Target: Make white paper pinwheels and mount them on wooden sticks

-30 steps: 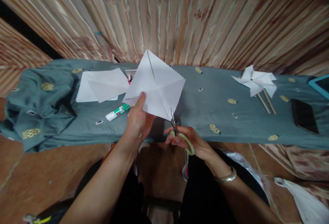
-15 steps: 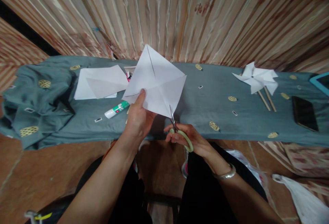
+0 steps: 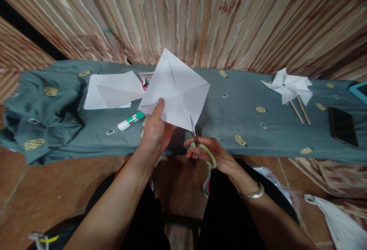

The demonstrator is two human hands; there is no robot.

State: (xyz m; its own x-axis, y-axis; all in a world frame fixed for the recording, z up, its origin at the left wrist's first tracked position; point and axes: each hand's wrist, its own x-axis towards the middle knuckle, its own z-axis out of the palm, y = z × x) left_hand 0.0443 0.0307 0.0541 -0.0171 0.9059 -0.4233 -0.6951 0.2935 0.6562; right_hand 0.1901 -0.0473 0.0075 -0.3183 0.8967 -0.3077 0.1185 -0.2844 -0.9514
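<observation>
Long, narrow table [image 3: 220, 116] draped in grey-green fabric [image 3: 63, 108] printed with yellow pineapples, the cloth bunched at left. Left portion: overlapping white paper sheets [image 3: 111, 93]; a green-and-white cylindrical plastic tube [image 3: 130, 121]; a small red-and-white box [image 3: 145, 83], partly hidden. Right portion: white folded-paper pinwheel [image 3: 288, 85], two pale wooden sticks [image 3: 304, 110] projecting beneath; black rectangular phone [image 3: 342, 127]; light-blue-edged flat object [image 3: 354, 88], cropped.

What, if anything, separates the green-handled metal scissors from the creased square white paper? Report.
Nothing visible: the scissors, in the right hand, have blades at the near corner of the paper.
</observation>
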